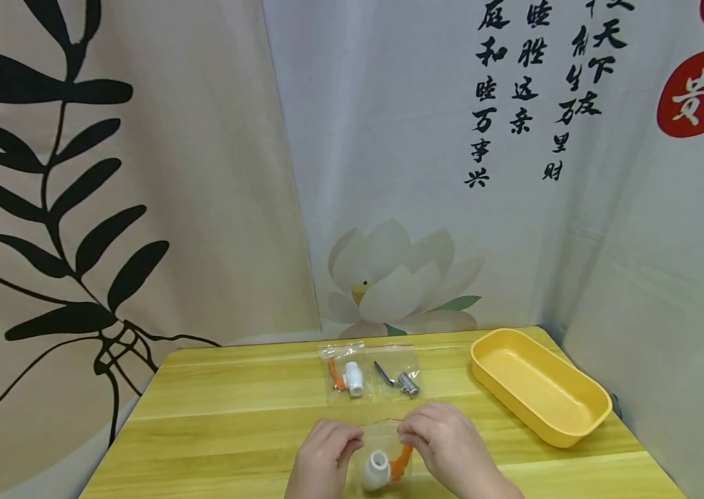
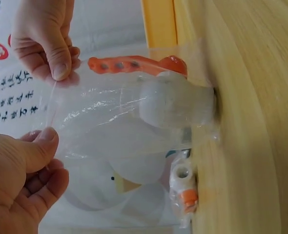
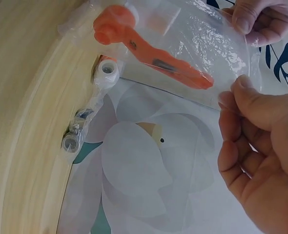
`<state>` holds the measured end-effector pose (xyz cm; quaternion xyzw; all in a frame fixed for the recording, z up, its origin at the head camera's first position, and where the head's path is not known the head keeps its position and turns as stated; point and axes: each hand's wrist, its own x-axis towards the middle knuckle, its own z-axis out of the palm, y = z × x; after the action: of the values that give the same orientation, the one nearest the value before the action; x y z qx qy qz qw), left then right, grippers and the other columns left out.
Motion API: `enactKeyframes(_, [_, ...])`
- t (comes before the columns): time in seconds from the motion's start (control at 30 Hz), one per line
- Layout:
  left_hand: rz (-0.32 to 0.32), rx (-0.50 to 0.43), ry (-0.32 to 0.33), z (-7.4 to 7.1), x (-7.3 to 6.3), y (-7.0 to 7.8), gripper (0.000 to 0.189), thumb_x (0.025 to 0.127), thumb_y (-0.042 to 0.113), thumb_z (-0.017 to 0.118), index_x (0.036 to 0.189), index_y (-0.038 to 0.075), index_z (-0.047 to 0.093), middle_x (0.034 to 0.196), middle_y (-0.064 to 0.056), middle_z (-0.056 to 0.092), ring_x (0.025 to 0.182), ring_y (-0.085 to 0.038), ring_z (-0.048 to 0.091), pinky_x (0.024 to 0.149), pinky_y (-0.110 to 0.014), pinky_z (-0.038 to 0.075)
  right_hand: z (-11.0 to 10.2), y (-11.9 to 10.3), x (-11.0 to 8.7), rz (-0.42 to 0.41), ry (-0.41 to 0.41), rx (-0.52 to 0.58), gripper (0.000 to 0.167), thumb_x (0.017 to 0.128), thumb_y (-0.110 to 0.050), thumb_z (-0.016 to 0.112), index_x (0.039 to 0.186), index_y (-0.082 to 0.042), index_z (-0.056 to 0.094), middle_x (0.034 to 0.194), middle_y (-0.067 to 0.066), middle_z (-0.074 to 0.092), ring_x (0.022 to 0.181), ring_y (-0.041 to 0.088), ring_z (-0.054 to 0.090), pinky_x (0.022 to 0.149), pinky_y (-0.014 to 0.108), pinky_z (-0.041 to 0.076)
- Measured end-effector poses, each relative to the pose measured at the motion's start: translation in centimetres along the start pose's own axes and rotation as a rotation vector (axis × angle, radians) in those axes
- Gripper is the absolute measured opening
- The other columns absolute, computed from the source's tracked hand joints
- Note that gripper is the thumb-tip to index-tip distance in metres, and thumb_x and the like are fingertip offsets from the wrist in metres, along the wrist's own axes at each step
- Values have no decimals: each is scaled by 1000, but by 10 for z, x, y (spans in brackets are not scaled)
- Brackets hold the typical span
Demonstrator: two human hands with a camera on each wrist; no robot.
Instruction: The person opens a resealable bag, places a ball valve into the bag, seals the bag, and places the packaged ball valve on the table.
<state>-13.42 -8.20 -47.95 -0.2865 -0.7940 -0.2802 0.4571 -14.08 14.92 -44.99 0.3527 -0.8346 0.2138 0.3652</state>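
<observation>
A clear plastic bag [image 1: 383,436] hangs upright between the two hands, close over the table. In it is a white plastic tap [image 1: 377,472] with an orange lever handle [image 1: 401,463] on its right side. My left hand [image 1: 325,456] pinches the bag's top left corner between thumb and fingers. At the top right corner, my right hand [image 1: 450,449] pinches the same top edge. The left wrist view shows the bag's top edge stretched between the thumbs, with the tap [image 2: 175,105] at the bottom end, near the tabletop.
Behind the hands lie two more clear bags: one holds a white tap [image 1: 354,379] with an orange handle, the other a metal tap [image 1: 408,384] with a dark lever. A yellow tray [image 1: 542,388] stands at the right. A printed curtain [image 1: 215,173] hangs behind the wooden table [image 1: 227,409].
</observation>
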Motion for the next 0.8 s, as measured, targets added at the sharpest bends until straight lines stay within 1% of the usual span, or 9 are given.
enactKeyframes(0.1, [-40,-41,0,0,-2,-1,9,95,22,75,90,15,77,87,9,71,80,-6,67,75,-8,55,0,0,0,9,4,7,23,74,-14,94,84,-23,76,87,-17,75,81,2,68,78,21,56])
enactKeyframes(0.13, [-57,-54,1,0,-2,-1,6,88,14,82,90,15,77,88,8,71,80,-7,67,75,-8,54,0,0,0,9,5,8,23,74,-14,94,84,-23,76,87,-17,75,81,3,68,78,21,56])
enactKeyframes(0.23, [-128,-99,-11,-2,-3,0,36,68,-4,92,95,13,77,92,6,72,78,-7,68,72,-7,54,0,1,0,7,8,12,24,74,-14,94,85,-24,76,87,-16,75,81,3,68,77,21,56])
enactKeyframes(0.33, [-269,-151,-90,-6,-2,3,36,74,-4,90,104,10,76,94,5,71,76,-3,64,66,-10,54,0,2,-1,10,8,24,25,73,-13,94,85,-24,75,88,-16,75,82,3,69,77,21,56])
enactKeyframes(0.43, [-486,-219,-217,-13,2,5,29,84,4,86,112,8,75,94,4,74,77,2,61,64,-16,55,-1,3,-2,15,4,44,26,73,-11,94,86,-24,75,89,-17,76,82,3,69,77,20,56])
enactKeyframes(0.5, [-645,-269,-279,-17,4,6,20,90,10,83,109,9,77,92,4,77,77,3,62,65,-18,56,-1,3,-2,19,1,57,27,73,-11,94,87,-24,75,89,-17,75,82,3,69,77,20,56])
enactKeyframes(0.57, [-749,-296,-304,-20,6,6,12,91,14,83,102,10,80,90,3,79,76,3,64,66,-19,57,-2,3,-2,25,-2,68,28,73,-10,94,87,-25,75,89,-17,75,82,2,68,77,19,56])
enactKeyframes(0.67, [-814,-302,-293,-21,7,6,5,89,16,85,92,14,81,86,4,79,72,4,62,64,-18,56,-3,3,-3,32,0,80,28,73,-11,94,87,-25,74,88,-18,74,81,2,68,77,19,55])
enactKeyframes(0.8, [-779,-259,-272,-22,7,7,6,88,17,86,87,17,80,83,6,76,70,5,58,61,-18,53,-3,3,-3,31,16,82,29,72,-11,95,87,-25,75,88,-18,75,81,2,68,78,19,55])
